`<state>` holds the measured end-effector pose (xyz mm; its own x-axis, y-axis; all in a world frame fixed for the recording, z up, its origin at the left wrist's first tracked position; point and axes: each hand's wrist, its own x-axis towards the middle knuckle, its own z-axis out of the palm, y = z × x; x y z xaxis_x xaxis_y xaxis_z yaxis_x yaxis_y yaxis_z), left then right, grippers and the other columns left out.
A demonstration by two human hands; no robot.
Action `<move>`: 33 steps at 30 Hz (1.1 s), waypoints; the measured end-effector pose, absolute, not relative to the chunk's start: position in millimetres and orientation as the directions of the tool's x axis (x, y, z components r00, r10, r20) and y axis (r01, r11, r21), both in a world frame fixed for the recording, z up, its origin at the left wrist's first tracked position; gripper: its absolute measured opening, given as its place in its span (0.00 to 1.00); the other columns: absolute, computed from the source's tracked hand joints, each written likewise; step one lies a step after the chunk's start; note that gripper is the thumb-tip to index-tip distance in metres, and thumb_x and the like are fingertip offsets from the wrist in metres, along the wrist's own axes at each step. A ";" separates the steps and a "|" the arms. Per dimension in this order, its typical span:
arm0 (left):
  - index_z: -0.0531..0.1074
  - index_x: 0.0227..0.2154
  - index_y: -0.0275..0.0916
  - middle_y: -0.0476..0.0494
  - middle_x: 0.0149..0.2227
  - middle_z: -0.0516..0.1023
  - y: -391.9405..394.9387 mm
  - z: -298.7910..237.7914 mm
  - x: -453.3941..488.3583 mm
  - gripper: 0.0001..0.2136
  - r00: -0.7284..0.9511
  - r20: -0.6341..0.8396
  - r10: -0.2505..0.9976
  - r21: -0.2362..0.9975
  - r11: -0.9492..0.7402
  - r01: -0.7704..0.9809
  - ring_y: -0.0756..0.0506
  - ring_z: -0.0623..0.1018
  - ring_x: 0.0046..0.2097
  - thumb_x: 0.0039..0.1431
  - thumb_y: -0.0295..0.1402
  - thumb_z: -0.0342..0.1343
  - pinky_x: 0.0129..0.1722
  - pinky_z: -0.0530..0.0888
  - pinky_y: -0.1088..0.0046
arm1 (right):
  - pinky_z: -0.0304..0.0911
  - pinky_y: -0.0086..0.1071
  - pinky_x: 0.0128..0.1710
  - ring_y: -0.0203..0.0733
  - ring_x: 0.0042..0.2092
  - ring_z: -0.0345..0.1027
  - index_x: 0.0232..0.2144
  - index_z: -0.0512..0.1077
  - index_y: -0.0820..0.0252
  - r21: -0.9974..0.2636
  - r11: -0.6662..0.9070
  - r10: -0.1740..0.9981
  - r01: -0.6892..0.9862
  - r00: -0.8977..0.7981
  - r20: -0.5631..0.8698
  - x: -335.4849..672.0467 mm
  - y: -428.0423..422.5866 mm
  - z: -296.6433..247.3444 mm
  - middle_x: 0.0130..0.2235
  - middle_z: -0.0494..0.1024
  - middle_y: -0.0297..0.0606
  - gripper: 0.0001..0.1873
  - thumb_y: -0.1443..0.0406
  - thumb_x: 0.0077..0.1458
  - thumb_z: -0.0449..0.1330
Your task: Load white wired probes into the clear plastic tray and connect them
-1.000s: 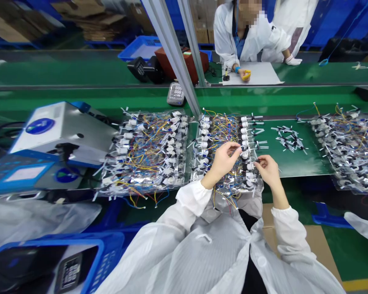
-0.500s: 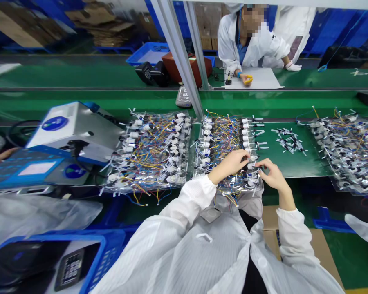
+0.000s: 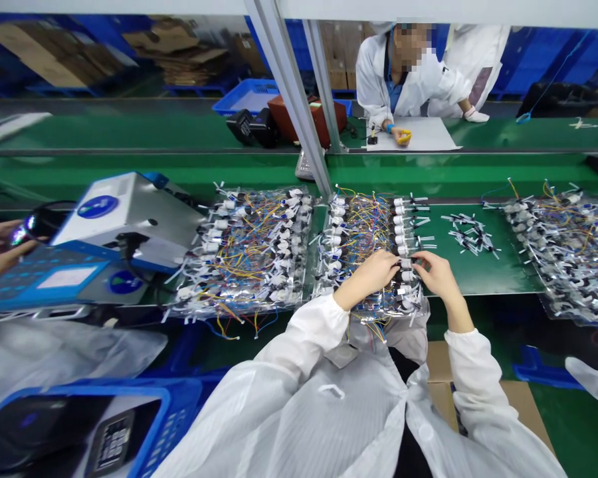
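Observation:
In the head view, a bundle of small white cylinders (image 3: 399, 221) with colored wires (image 3: 369, 219) lies in clear plastic in front of me. My left hand (image 3: 379, 273) reaches over the wires, its fingers closed on one white cylinder (image 3: 405, 263) in the right-hand row. From the other side, my right hand (image 3: 436, 273) pinches at this cylinder's black end; the fingertips largely hide that small black piece. Several cylinders farther up carry black ends with white strips (image 3: 419, 209). To the right lies a loose pile of black pieces with white strips (image 3: 471, 234).
Another wired bundle (image 3: 254, 252) is on the left, and a further one (image 3: 578, 245) on the right. A silver-and-blue machine (image 3: 129, 219) stands at far left, near another person's hands (image 3: 4, 245). A metal post (image 3: 299, 99) rises behind the bundles. Across the bench, a co-worker (image 3: 403, 79) leans over white paper.
My hands stay at the same row, with the fingers slightly shifted around the cylinder. The camera view has tilted slightly. At far left, another person's hands now show with a dark, shiny object.

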<state>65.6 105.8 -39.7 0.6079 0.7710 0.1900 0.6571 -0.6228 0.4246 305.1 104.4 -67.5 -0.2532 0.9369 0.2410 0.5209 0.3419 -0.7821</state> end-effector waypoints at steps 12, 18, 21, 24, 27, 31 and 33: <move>0.79 0.49 0.38 0.39 0.49 0.85 95.4 52.9 7.4 0.11 0.358 0.447 0.820 0.598 -0.571 0.563 0.42 0.83 0.51 0.72 0.31 0.53 0.56 0.80 0.58 | 0.66 0.31 0.27 0.36 0.26 0.68 0.33 0.72 0.59 -0.998 0.008 0.984 -0.068 0.177 -0.005 302.9 141.2 -75.6 0.26 0.74 0.31 0.19 0.53 0.50 0.72; 0.77 0.53 0.37 0.38 0.51 0.84 111.2 65.0 8.0 0.12 0.433 0.440 0.787 0.573 -0.617 0.539 0.42 0.82 0.54 0.71 0.32 0.54 0.58 0.78 0.57 | 0.71 0.32 0.26 0.36 0.26 0.73 0.33 0.72 0.57 -0.914 0.361 0.878 -0.185 0.399 0.266 307.3 127.1 0.9 0.30 0.76 0.30 0.14 0.59 0.53 0.73; 0.73 0.59 0.37 0.34 0.57 0.80 130.1 54.2 20.5 0.19 0.508 0.411 0.757 0.540 -0.651 0.534 0.39 0.79 0.59 0.67 0.34 0.60 0.61 0.75 0.55 | 0.72 0.33 0.26 0.36 0.25 0.73 0.33 0.72 0.56 -0.860 0.484 0.796 -0.165 0.492 0.353 319.2 119.8 34.9 0.30 0.76 0.30 0.13 0.60 0.56 0.72; 0.70 0.63 0.35 0.30 0.61 0.77 154.4 32.0 37.9 0.31 0.589 0.339 0.734 0.492 -0.672 0.554 0.34 0.76 0.63 0.58 0.35 0.69 0.62 0.74 0.52 | 0.73 0.34 0.27 0.36 0.25 0.72 0.32 0.73 0.56 -0.823 0.545 0.755 -0.160 0.519 0.400 328.2 112.8 53.3 0.29 0.75 0.31 0.10 0.62 0.57 0.72; 0.75 0.58 0.37 0.33 0.57 0.80 175.3 7.6 51.4 0.25 0.636 0.265 0.725 0.484 -0.670 0.563 0.35 0.79 0.58 0.57 0.31 0.69 0.59 0.75 0.55 | 0.71 0.34 0.25 0.36 0.25 0.71 0.32 0.74 0.56 -0.789 0.594 0.723 -0.158 0.534 0.437 333.7 105.9 59.7 0.31 0.76 0.32 0.10 0.63 0.56 0.73; 0.81 0.47 0.39 0.40 0.47 0.86 190.8 -11.6 54.7 0.10 0.655 0.173 0.735 0.603 -0.605 0.520 0.42 0.84 0.47 0.67 0.30 0.58 0.51 0.77 0.65 | 0.71 0.34 0.24 0.36 0.25 0.71 0.31 0.75 0.56 -0.784 0.599 0.708 -0.165 0.566 0.422 340.1 101.0 57.7 0.31 0.76 0.32 0.11 0.62 0.54 0.74; 0.81 0.46 0.37 0.39 0.46 0.85 194.3 -15.2 52.5 0.11 0.622 0.172 0.764 0.628 -0.572 0.528 0.42 0.83 0.47 0.70 0.32 0.53 0.51 0.76 0.65 | 0.71 0.34 0.25 0.36 0.25 0.71 0.31 0.74 0.56 -0.798 0.576 0.723 -0.179 0.567 0.395 343.4 101.5 53.5 0.30 0.76 0.31 0.12 0.62 0.54 0.74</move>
<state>52.5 194.3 -15.2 0.6221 0.7638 0.1720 0.5284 -0.5718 0.6276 343.4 101.5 53.5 0.5669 0.7232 0.3946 -0.1789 0.5756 -0.7980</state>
